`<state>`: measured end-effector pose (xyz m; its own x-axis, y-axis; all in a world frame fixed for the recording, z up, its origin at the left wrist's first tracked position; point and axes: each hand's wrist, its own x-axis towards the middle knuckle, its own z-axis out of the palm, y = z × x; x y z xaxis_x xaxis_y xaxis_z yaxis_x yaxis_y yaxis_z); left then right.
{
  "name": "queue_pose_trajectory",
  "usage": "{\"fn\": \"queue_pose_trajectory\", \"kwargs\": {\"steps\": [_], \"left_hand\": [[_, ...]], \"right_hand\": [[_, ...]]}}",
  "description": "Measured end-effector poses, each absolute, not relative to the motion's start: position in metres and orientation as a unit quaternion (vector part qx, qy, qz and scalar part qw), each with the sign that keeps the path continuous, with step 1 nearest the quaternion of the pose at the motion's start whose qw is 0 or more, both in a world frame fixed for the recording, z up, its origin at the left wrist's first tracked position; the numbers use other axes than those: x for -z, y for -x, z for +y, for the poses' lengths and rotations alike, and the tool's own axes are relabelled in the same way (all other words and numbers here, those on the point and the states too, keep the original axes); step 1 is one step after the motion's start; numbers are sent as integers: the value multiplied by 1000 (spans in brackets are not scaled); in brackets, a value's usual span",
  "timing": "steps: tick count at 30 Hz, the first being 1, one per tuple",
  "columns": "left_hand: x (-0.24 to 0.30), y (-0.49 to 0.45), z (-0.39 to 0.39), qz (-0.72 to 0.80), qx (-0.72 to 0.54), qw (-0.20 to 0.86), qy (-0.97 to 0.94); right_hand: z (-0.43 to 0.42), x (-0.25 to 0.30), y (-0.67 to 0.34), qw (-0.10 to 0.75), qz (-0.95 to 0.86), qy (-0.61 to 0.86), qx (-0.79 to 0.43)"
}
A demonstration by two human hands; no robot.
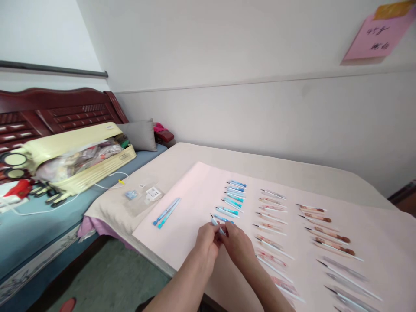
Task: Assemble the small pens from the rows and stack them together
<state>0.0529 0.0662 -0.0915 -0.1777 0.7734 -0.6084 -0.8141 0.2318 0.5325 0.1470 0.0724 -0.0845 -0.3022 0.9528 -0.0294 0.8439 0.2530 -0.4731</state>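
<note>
Just in front of me, a slim white pen refill [214, 221] with a dark tip points up and to the left. My left hand [206, 240] pinches it from one side. My right hand [238, 243] closes on its lower end, and the fingers hide most of what lies between them. Right behind my hands lies a blue pen barrel [224, 219]. Above it runs a column of blue and turquoise pen barrels [232, 203], with white refills alongside. Two assembled-looking blue pens [167, 213] rest apart on the left of the pink sheet [195, 190].
Patterned barrels with refills [271, 227], brown-ended ones [328, 229] and clear ones [347, 277] lie in rows on the right. A clear plastic bag [143, 201] sits left of the sheet. An opened cream case [81, 160] stands on the blue-covered bench beside a grey pillow [139, 135].
</note>
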Motion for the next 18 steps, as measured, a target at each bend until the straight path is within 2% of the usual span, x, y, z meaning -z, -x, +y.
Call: {"fn": "queue_pose_trajectory", "kwargs": {"steps": [6, 12, 18], "left_hand": [[90, -52, 65, 422, -607, 673, -10], [91, -53, 66, 433, -602, 671, -12], [92, -31, 76, 465, -612, 639, 19]], "right_hand": [[78, 83, -162, 244, -744, 525, -333], [78, 83, -170, 243, -681, 521, -454], [80, 76, -180, 269, -667, 552, -422]]}}
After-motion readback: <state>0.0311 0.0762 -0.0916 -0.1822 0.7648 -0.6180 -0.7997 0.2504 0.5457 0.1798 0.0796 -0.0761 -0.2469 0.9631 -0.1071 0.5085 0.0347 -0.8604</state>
